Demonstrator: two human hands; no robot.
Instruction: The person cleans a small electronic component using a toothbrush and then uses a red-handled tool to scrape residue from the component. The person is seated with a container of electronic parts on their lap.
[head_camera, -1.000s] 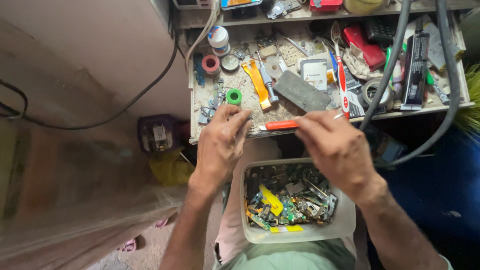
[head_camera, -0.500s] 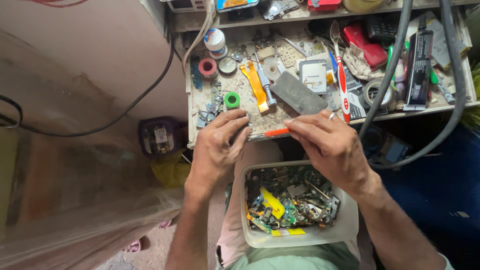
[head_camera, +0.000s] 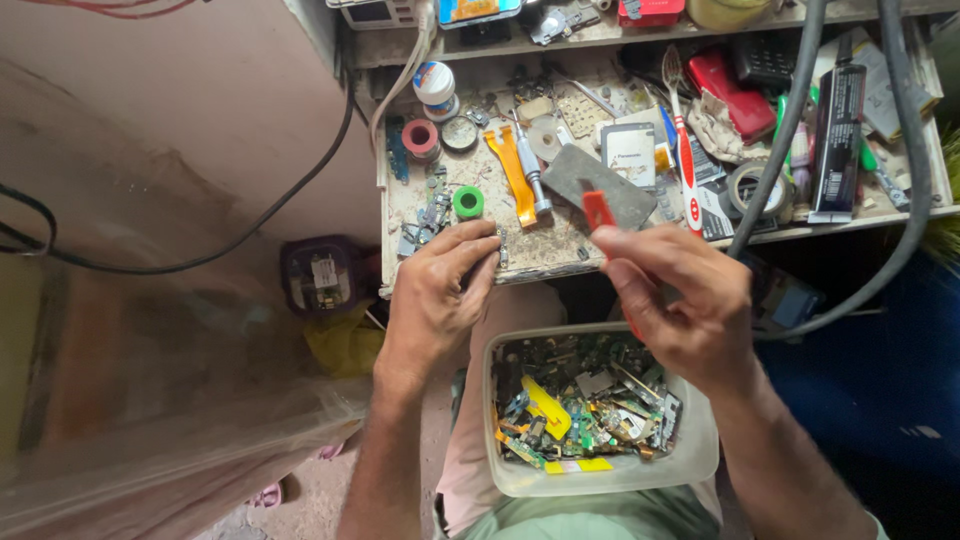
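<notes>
1. Small circuit board (head_camera: 502, 247) pinched at the tray's front edge by the left hand (head_camera: 437, 295), fingers curled tight round it, at 10 o'clock from the tub.
2. Red-handled tool (head_camera: 599, 209) gripped in the right hand (head_camera: 680, 305), fingers closed on the shaft, handle poking up at 12 o'clock; at 3 o'clock from the board, close by.
3. One clear plastic tub (head_camera: 600, 478) on the lap, at 6 o'clock below both hands, packed with scrap boards.
4. One cluttered tray (head_camera: 545, 262) at 12 o'clock: one green tape roll (head_camera: 468, 202), one red roll (head_camera: 421, 138), one orange pry tool (head_camera: 514, 180), one grey stone (head_camera: 598, 186).
</notes>
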